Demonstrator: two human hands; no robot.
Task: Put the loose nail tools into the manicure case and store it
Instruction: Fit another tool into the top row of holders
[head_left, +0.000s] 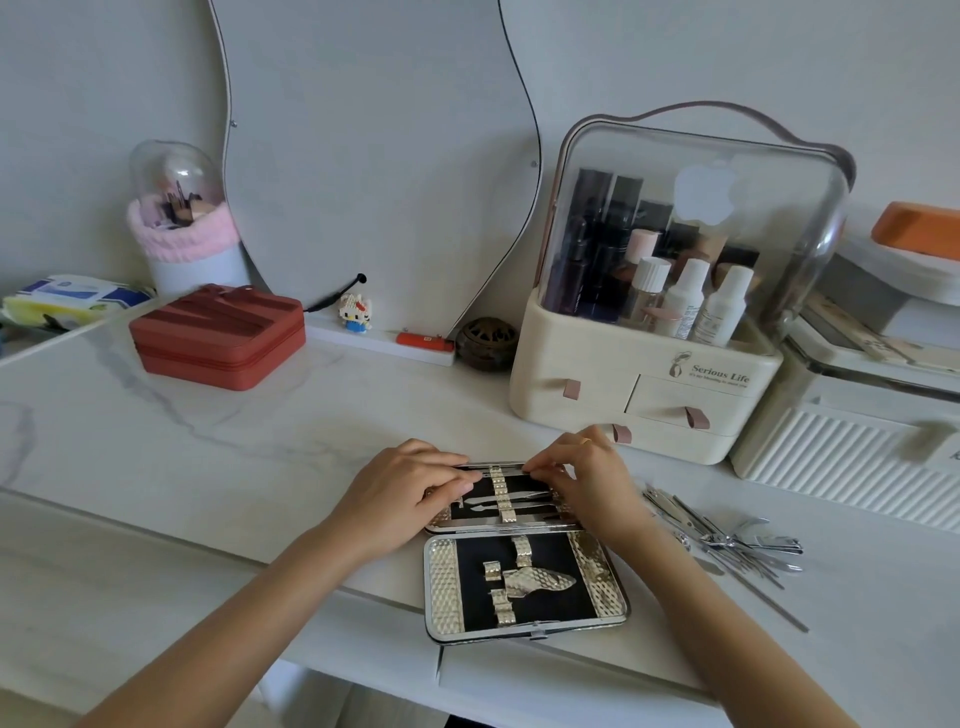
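The manicure case (602, 582), gold-textured with a black lining, lies open flat at the front edge of the white marble table. Its far half holds several thin steel tools under a gold strap (501, 493). My left hand (405, 499) and my right hand (582, 483) rest on that far half. Their fingertips pinch a thin metal tool (498, 469) along the top edge, one hand at each end. The near half has only bare gold loops. A pile of loose nail tools (737, 540), clippers, scissors and files, lies on the table right of the case.
A cream cosmetics organiser (649, 395) with a clear dome and drawers stands just behind my right hand. A white ribbed box (841, 452) is further right. A red zip case (218, 338), a brush holder (182, 234), a wavy mirror and small trinkets stand at the back.
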